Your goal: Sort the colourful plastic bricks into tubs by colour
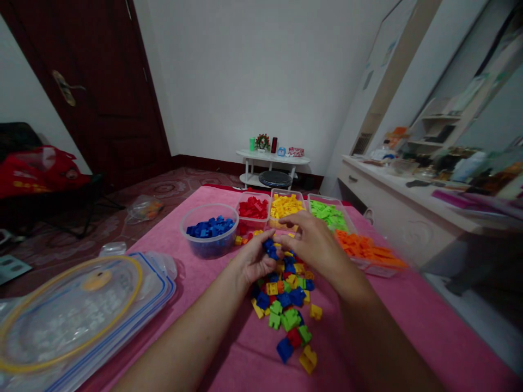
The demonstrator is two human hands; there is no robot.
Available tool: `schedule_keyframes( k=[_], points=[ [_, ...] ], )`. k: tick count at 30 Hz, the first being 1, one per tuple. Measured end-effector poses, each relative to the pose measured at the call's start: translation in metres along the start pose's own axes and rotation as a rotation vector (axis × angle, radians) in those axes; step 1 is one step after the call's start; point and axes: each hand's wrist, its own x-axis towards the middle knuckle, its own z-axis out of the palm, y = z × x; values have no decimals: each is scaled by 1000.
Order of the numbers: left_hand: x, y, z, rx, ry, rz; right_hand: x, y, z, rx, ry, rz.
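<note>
Both hands are up over the middle of the tabletop (408, 326), which is covered in a pink cloth. My left hand (254, 262) has its grip closed on small blue plastic bricks (270, 249), fingers curled in with the cluster held at the fingertips. My right hand (315, 245) meets it from the other side. Its thumb tip touches the same blue cluster and the other fingers arch loosely above. I cannot tell whether that grip is actually pinching or only resting against the bricks. The held bricks sit between the two hands, just above the far edge of the loose heap of mixed plastic bricks (286, 307). That heap is blue, green, yellow, red and orange, and it lies on the cloth right under my wrists.

Beyond the hands:
- A round clear plastic bowl of blue bricks (210, 237), to the left, near my left hand.
- A clear rectangular tub of red bricks (253, 209), then a clear tub of yellow bricks (286, 205) just behind my right fingertips.
- A clear tub of green bricks (329, 214), then a clear tub of orange bricks (368, 250) alongside my right wrist.

A few stray bricks lie between the bowl and the tubs. A stack of clear plastic lids with blue clips and a yellow ring (81, 316) is at the near left, well apart from the hands.
</note>
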Motion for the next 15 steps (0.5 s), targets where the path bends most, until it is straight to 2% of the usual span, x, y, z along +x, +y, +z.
schedule_keyframes(
  k=[1,3,6,8,10,12,13,15],
  points=[
    [-4,7,2,53,33,85,1,2,-2,-5,15,4],
    [-14,23,1,247,152,371,4,8,-6,-25,22,19],
    [-28,50,-11,758,495,887,6,17,-5,-81,-30,54],
    [-34,63,-23,1172,723,1087,5,22,-1,-141,-122,73],
    [-36,69,-33,1528,859,1149,3,25,3,-215,-269,83],
    [-33,67,-37,1745,911,1140,1,26,7,-282,-441,87],
    [-31,64,-36,1804,899,1121,-1,26,10,-305,-512,91],
    [-26,53,-30,1874,784,1013,-3,25,14,-341,-584,110]
  ],
)
